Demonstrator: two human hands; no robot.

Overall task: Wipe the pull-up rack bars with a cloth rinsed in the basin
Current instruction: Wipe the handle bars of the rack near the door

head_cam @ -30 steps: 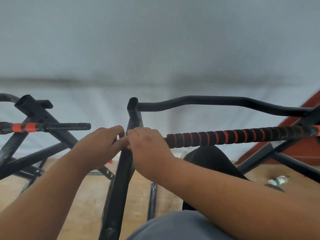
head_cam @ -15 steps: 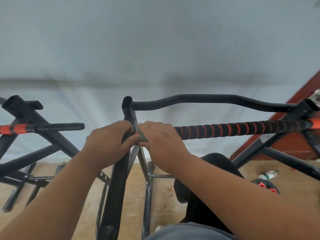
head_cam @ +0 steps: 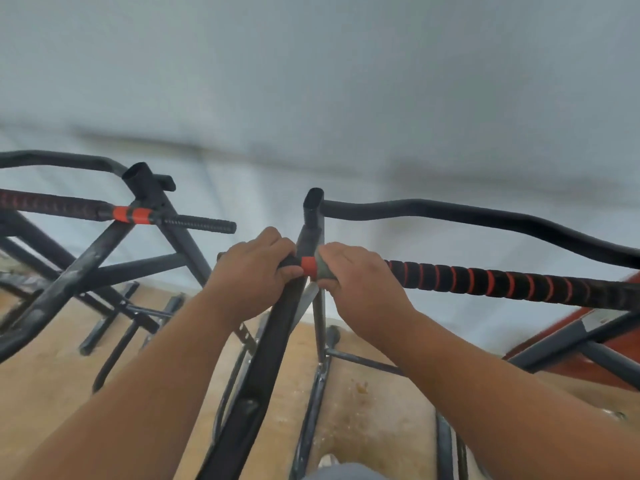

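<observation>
A black pull-up rack fills the view, its upright post point(head_cam: 313, 216) in the middle. A horizontal bar with a black and orange ribbed grip point(head_cam: 491, 280) runs right from the post. My left hand point(head_cam: 252, 275) grips the black bar end just left of the post. My right hand point(head_cam: 356, 282) is curled round the bar just right of the post, with a grey cloth point(head_cam: 322, 268) wrapped under its fingers. An orange band point(head_cam: 307, 265) shows between the two hands. A curved black top bar point(head_cam: 467, 211) lies behind.
A second rack point(head_cam: 145, 216) with its own orange-banded bar stands to the left. Black base legs point(head_cam: 322, 375) cross the wooden floor point(head_cam: 41, 375) below. A white wall fills the upper view. A red edge point(head_cam: 554, 337) shows low right.
The view has swung right and the second rack shows more fully. My hands have drawn slightly apart, baring the orange band between them, and the grey cloth shows more under my right hand.
</observation>
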